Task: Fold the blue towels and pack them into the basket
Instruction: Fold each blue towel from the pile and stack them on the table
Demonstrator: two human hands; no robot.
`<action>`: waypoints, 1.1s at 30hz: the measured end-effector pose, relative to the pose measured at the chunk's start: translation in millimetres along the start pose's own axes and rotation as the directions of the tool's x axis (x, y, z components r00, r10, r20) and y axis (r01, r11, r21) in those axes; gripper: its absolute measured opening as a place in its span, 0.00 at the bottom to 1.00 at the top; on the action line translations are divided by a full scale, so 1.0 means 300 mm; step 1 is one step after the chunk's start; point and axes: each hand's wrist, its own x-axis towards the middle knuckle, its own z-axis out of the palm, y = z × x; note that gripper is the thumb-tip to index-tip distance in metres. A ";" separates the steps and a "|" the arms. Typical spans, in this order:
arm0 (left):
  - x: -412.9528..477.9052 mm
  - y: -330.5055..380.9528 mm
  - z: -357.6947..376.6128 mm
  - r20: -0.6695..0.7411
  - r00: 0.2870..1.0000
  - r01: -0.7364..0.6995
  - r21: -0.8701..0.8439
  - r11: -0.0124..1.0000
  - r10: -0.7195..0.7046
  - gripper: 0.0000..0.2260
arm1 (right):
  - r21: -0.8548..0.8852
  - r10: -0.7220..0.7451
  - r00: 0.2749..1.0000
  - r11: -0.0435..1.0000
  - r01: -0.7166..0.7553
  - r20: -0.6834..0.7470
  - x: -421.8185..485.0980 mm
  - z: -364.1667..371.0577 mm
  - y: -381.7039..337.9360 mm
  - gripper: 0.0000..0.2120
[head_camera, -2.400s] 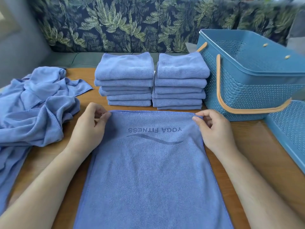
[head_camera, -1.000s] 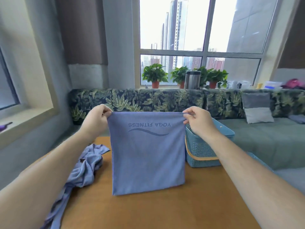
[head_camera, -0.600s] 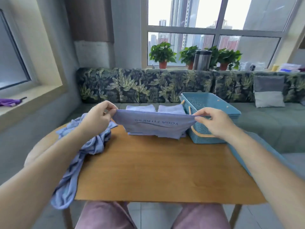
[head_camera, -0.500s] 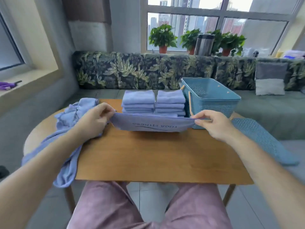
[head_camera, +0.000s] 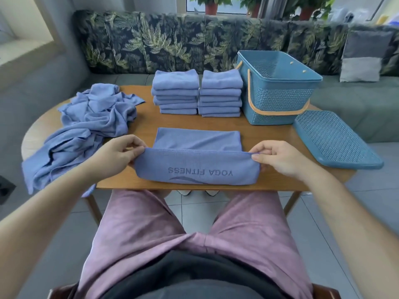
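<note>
Both hands, left (head_camera: 116, 155) and right (head_camera: 278, 158), are pinching the towel's (head_camera: 197, 167) near corners, its far part lying on the table (head_camera: 269, 180) before the stacks (head_camera: 197, 93) and basket (head_camera: 278, 89).

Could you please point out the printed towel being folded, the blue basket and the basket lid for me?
printed towel (head_camera: 194, 160), head view, on the near flap just above the lettering.
blue basket (head_camera: 278, 102), head view, on its perforated front wall.
basket lid (head_camera: 336, 139), head view, on the middle of its mesh top.
</note>
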 end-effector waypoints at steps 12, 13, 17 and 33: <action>0.346 -0.029 0.120 -0.270 0.956 0.144 0.084 0.986 -0.117 0.07 | -0.205 -0.013 0.916 0.976 -0.076 -0.401 0.328 0.100 0.056 0.03; 0.383 -0.041 0.136 -0.277 0.953 0.154 0.099 0.983 -0.121 0.07 | -0.223 -0.012 0.908 0.971 -0.089 -0.419 0.357 0.104 0.059 0.03; 0.497 -0.091 0.183 -0.277 0.953 0.182 0.206 0.961 -0.121 0.07 | -0.280 0.015 0.900 0.948 -0.151 -0.435 0.446 0.115 0.084 0.05; 0.443 -0.051 0.338 -0.299 0.931 0.005 0.583 0.812 0.209 0.15 | -0.672 -0.237 0.874 0.729 -0.129 -0.425 0.416 0.288 -0.014 0.20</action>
